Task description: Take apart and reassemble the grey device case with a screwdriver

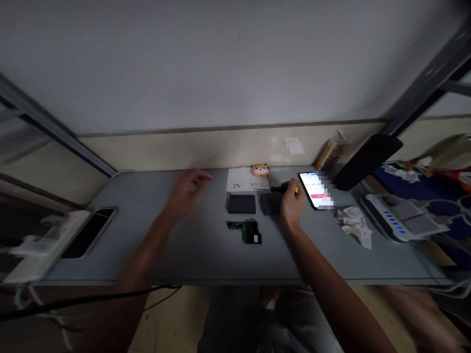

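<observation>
My right hand [291, 203] is closed around a small screwdriver [280, 188] with a black shaft and a yellow mark, just left of a lit phone [313, 190]. It hovers over a dark grey case half [270, 202]. A second dark case half [241, 203] lies to its left, and a green circuit board [246, 231] lies in front of both. My left hand [188, 189] is blurred, raised over the grey table [184, 245] left of the parts, fingers loosely apart, holding nothing. A white sheet [246, 180] with tiny screws lies behind the case halves.
An orange animal-shaped object [260, 170] sits on the sheet's far edge. Crumpled tissue [355, 223] lies right of the phone. A white device with blue lights [393, 218] is at far right, a dark phone [90, 230] at the table's left edge, a carton [331, 153] by the wall.
</observation>
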### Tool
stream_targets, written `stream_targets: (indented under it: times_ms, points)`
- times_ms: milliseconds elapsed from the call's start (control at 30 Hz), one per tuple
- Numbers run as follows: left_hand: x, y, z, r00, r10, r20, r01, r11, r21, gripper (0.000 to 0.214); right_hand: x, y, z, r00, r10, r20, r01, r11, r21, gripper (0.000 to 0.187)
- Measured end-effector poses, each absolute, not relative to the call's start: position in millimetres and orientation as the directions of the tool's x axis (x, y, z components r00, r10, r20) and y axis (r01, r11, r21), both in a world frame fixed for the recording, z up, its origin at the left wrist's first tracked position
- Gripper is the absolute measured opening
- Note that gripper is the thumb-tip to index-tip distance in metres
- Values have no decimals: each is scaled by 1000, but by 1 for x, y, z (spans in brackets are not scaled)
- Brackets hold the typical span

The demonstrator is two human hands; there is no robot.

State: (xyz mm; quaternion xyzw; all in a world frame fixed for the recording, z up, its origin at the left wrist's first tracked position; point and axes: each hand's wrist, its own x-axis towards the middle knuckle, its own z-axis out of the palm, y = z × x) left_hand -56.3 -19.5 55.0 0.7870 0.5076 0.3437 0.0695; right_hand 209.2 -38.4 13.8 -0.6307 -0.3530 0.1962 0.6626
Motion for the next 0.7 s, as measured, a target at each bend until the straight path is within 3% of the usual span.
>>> stream_targets:
  times_ms: [167,333,533,633,700]
  points:
    - [-19,-15,15,419,884,209,713,-463,527,14,209,-38,14,652,719,241,185,157,-970,57]
    - [-10,-13,-7,354,918,180,727,-391,565,15,207,-36,12,632,745,212,152,148,-977,60]
    - [-15,-11,-14,343,895,284,714,-445,540,15,201,-38,11,676,705,212,158,143,-977,57]
    - [-14,-17,-10,361,816,452,708,-555,437,14,200,-39,10,692,683,234,185,146,-972,56]
    - [-12,-27,-5,457,727,513,661,-663,351,14,200,-39,9,694,686,221,177,135,-975,57]
